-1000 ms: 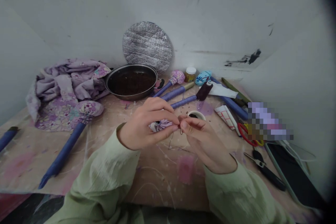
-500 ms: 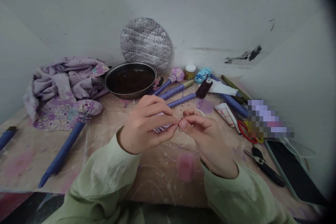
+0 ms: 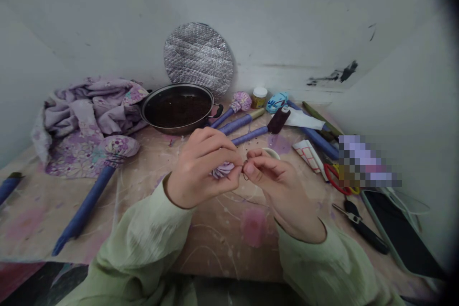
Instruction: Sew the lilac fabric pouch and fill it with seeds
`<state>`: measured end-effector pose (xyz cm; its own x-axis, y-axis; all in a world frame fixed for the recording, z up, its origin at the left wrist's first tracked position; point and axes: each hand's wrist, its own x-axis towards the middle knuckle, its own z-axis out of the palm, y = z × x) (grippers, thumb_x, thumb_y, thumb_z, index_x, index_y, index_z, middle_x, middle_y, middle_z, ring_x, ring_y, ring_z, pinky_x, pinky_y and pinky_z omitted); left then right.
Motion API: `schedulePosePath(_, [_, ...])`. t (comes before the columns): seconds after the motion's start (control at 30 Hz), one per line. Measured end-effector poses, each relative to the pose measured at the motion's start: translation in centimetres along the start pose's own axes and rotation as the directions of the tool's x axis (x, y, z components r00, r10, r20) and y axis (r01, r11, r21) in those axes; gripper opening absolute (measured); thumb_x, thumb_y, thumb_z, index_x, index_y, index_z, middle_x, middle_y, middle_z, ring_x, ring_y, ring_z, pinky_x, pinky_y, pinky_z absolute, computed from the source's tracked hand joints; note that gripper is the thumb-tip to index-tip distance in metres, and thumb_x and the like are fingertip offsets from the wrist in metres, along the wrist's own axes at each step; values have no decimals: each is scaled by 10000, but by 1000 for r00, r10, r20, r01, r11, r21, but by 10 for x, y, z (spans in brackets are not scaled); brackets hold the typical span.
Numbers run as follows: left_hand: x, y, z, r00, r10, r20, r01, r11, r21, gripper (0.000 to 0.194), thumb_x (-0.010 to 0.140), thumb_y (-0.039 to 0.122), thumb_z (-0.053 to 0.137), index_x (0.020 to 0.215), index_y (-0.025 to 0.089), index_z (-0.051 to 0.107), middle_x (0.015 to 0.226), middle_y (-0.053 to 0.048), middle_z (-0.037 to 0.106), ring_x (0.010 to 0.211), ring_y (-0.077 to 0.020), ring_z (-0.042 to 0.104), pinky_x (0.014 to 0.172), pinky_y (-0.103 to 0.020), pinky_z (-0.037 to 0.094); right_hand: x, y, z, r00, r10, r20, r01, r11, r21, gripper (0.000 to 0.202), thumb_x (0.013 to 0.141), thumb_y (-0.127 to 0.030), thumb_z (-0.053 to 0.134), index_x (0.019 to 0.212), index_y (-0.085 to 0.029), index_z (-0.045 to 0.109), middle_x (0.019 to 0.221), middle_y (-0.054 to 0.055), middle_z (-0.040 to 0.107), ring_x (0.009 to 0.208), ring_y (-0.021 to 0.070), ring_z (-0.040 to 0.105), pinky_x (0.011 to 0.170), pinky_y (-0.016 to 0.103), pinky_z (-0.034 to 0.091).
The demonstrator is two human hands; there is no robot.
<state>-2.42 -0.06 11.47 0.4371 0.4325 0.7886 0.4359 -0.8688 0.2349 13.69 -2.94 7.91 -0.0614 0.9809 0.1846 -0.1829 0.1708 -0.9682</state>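
Observation:
My left hand is closed around a small piece of gathered purple-and-white cloth, which shows between its fingers. Close beside it, my right hand pinches a thin dark wire or thread loop between thumb and forefinger. The fingertips of both hands nearly meet around this loop. Behind the right hand, a pale round rim is partly hidden. A spool of dark thread lies beyond the hands.
A black pan stands behind, with purple cloth to its left. A blue-wrapped stick lies at left. Red-handled scissors, pliers and a phone lie at right. A lidded jar stands near the wall.
The fingers of my left hand have shifted slightly, so more of the gathered cloth shows. A small gap now shows between the two hands' fingertips.

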Motion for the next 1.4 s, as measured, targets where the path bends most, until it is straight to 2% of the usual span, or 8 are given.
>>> schedulePosePath(0.2, [-2,3,2,982,-188,16,188,969,-161,18,776,171,604,763,178,615,773,-31,630,743,-141,563,685,-298,446,-1,-1,0,1000,29,6,-30,992,120,51,722,-323,734,735,-275,721,868,-11,594,799,87,555,684,213,462])
schedulePosePath(0.3, [-4,7,6,928,-367,70,370,875,-314,141,852,219,533,773,155,630,757,-40,614,712,-127,553,660,-274,445,1,-2,1,999,26,-37,-17,978,209,49,723,-330,734,717,-284,718,825,-24,593,788,77,551,719,213,464])
schedulePosePath(0.4, [-5,11,12,895,-409,176,444,780,-442,167,848,262,564,783,147,667,778,-51,634,717,-125,566,663,-262,453,2,-2,3,989,79,-121,-39,954,298,88,678,-342,764,703,-272,717,823,-27,586,787,76,544,730,214,465])
schedulePosePath(0.63, [-6,17,25,814,-552,182,545,614,-571,110,735,261,714,786,163,711,762,-42,651,694,-117,558,610,-242,439,2,-3,8,976,127,-177,-45,912,407,91,652,-311,775,678,-250,714,822,-20,555,777,74,531,688,192,462])
schedulePosePath(0.83, [-7,17,30,747,-596,296,593,394,-703,82,739,240,696,740,158,698,744,-26,626,638,-96,549,566,-233,434,1,-2,9,981,103,-162,-29,913,406,80,677,-295,758,676,-237,704,794,-22,524,746,67,507,655,177,453])
schedulePosePath(1.13, [-9,16,40,723,-624,297,559,275,-782,73,680,219,744,697,165,697,711,-10,639,646,-84,545,574,-209,432,1,-2,9,984,94,-149,-24,909,415,106,699,-313,738,682,-232,672,749,-28,527,707,77,509,641,206,471])
schedulePosePath(1.23, [-10,16,41,690,-625,366,543,111,-832,116,666,236,750,670,156,665,682,7,613,580,-55,509,498,-175,381,1,-1,9,989,74,-132,-13,911,412,105,700,-311,740,700,-234,669,772,-27,524,708,75,519,648,212,480])
schedulePosePath(1.4, [-8,16,33,511,-515,688,619,-334,-710,220,645,290,744,655,141,584,460,84,366,379,-1,217,367,-154,129,0,3,5,992,-62,-112,86,970,228,113,771,-355,679,758,-245,652,819,-17,522,726,83,526,648,220,480])
